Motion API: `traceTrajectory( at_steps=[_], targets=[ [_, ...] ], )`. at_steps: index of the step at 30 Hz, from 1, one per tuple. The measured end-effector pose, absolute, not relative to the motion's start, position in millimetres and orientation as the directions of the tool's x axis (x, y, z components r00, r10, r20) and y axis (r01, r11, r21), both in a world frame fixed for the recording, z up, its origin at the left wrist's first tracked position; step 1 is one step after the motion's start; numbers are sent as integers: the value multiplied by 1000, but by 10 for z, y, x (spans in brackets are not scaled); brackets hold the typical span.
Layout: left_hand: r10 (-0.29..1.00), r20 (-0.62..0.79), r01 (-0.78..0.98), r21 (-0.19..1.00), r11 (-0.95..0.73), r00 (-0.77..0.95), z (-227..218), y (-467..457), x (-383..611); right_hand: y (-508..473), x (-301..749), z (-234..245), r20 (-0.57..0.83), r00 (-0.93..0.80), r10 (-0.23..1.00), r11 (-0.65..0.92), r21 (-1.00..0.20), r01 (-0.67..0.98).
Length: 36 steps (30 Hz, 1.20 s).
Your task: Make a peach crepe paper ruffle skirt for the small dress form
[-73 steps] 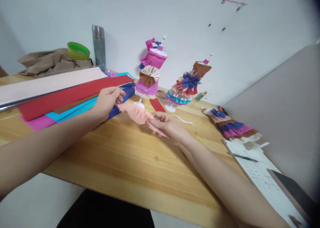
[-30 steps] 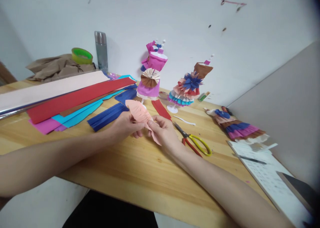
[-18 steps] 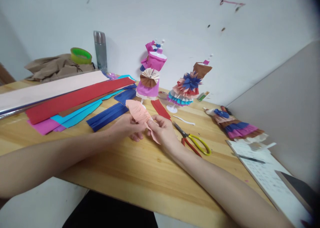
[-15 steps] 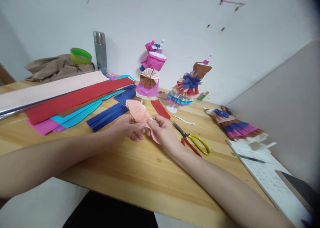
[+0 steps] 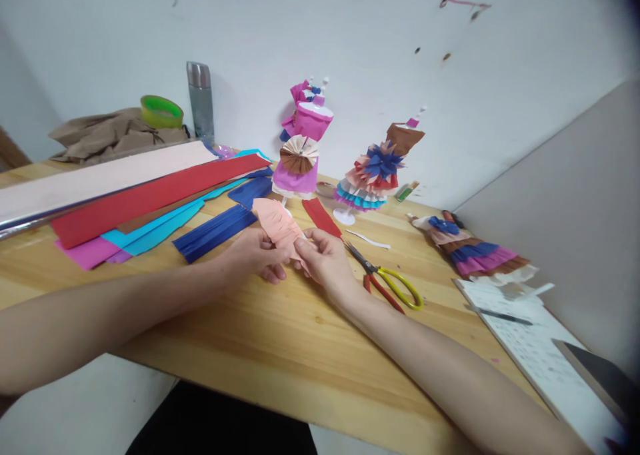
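A pleated strip of peach crepe paper [image 5: 277, 223] stands up between both my hands over the wooden table [image 5: 260, 322]. My left hand [image 5: 257, 252] pinches its lower part from the left, fingers closed. From the right, my right hand [image 5: 323, 258] pinches the same lower end with thumb and fingers. A folded dark blue crepe strip [image 5: 215, 232] lies just left of my left hand. Yellow-handled scissors [image 5: 387, 282] lie on the table right of my right hand.
Long sheets of pink, red, cyan and magenta paper [image 5: 130, 188] cover the left back. Two small mannequins in paper dresses [image 5: 303, 148] [image 5: 377, 168] stand behind; a third [image 5: 465, 252] lies at right. A steel flask [image 5: 200, 102], tape roll [image 5: 161, 111], clipboard with pen [image 5: 520, 335] and red strip [image 5: 323, 218] are nearby.
2.4 s ago my hands were apart, stretching the peach strip. They have since come together at its lower end. In the last second my right fingers have covered the tip that hung below.
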<state>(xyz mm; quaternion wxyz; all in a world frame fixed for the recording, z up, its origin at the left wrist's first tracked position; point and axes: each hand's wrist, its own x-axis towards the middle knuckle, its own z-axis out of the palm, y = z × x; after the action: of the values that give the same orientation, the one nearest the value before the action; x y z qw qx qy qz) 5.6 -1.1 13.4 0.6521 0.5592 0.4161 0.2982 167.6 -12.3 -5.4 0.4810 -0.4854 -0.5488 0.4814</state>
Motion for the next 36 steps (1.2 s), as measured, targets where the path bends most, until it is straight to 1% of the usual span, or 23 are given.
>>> traceTrajectory(
  at_steps=[3,6,9,12,14,16,18,21,23,25,26,27,28,29,30,31,32,33,34,35,36],
  targets=[
    [855,-235,148,971,186,463,102,21,50,-127,1685,-56,67,-71,995,72,-994,77],
    [840,-243,166,969,185,485,32,41,53,-117,1698,-71,71,-73,995,76,-994,75],
    [827,-258,138,966,217,501,-1,31,59,-110,1707,-80,95,-66,993,99,-992,73],
    [820,-211,58,975,213,531,29,15,54,-118,1706,-70,89,-65,994,95,-992,89],
    [833,-192,12,976,217,518,58,13,44,-125,1701,-65,75,-68,995,81,-993,89],
    [846,-202,21,975,221,493,72,18,36,-126,1695,-68,65,-67,996,70,-995,70],
    [840,-236,77,971,227,488,64,24,36,-122,1694,-73,57,-65,996,61,-997,54],
    [819,-297,157,955,252,490,44,27,44,-118,1704,-63,68,-48,997,71,-995,71],
    [767,-338,249,939,236,546,61,19,38,-120,1716,-44,80,-40,996,84,-992,91],
    [671,-338,338,931,137,659,117,-6,10,-121,1728,-28,85,-50,995,90,-990,104],
    [616,-315,352,934,65,722,159,-26,-12,-119,1734,-26,88,-55,995,94,-989,113],
    [590,-246,316,949,-16,769,208,-49,-39,-115,1740,-27,96,-54,994,103,-986,128],
    [590,-154,259,961,-97,792,260,-73,-70,-110,1746,-32,108,-53,993,115,-982,150],
    [630,-34,203,959,-198,776,314,-92,-103,-105,1752,-37,124,-54,991,132,-975,177],
    [674,100,172,930,-325,732,368,-102,-136,-101,1758,-42,144,-62,988,154,-965,212],
    [704,254,158,872,-463,663,419,-100,-167,-100,1764,-42,168,-79,983,182,-950,255],
    [701,381,180,791,-585,603,466,-84,-194,-103,1769,-37,192,-103,976,215,-927,307],
    [692,486,218,711,-668,533,506,-55,-215,-109,1773,-26,214,-133,968,248,-898,364],
    [689,531,274,658,-702,493,539,-17,-231,-120,1775,-9,231,-165,959,281,-862,423],
    [695,541,295,646,-704,474,562,27,-240,-134,1776,13,245,-195,950,310,-823,475],
    [731,489,303,689,-659,477,575,71,-243,-150,1776,36,254,-224,941,335,-789,514]
  ],
)
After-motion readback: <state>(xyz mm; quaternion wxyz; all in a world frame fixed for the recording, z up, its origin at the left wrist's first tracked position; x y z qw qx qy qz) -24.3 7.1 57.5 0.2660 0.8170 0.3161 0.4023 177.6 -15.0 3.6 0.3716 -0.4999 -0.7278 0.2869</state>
